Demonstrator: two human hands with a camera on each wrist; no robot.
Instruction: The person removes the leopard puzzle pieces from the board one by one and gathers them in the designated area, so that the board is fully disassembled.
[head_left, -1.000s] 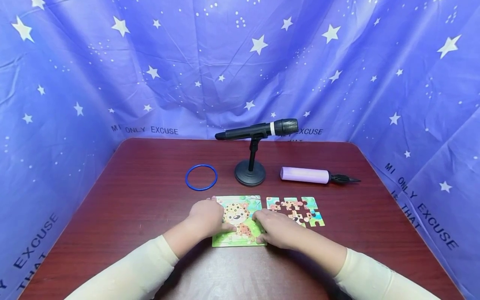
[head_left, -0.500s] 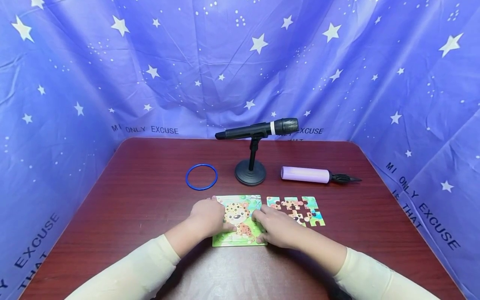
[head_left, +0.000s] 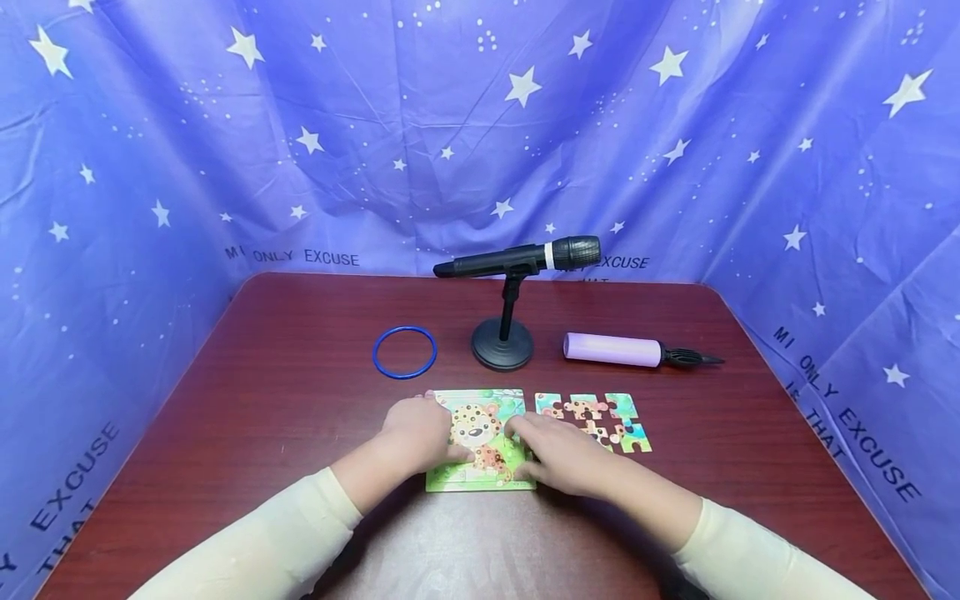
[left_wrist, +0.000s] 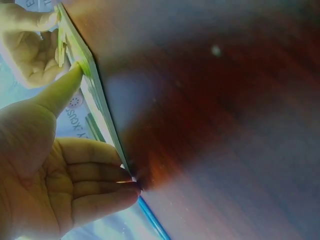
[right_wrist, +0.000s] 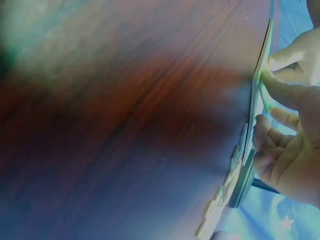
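Observation:
A jigsaw puzzle (head_left: 480, 427) with a spotted cub on green grass lies in its frame at the middle of the table. My left hand (head_left: 418, 432) rests at its left side, thumb on the picture and the straight fingers (left_wrist: 102, 192) reaching to the far left corner. Over the puzzle's right edge, my right hand (head_left: 570, 457) pinches a greenish puzzle piece (right_wrist: 265, 96) between thumb and fingers. That piece stands tilted against the puzzle's surface and is mostly hidden by the hand in the head view.
Several joined puzzle pieces (head_left: 585, 408) lie just right of the puzzle, partly behind the right hand. Farther back stand a microphone (head_left: 495, 262) on its round black stand, a blue ring (head_left: 405, 377) to the left and a purple hand pump (head_left: 611, 350) to the right.
Hardly anything differs: the whole head view has shifted slightly. Both hands keep their places at the puzzle.

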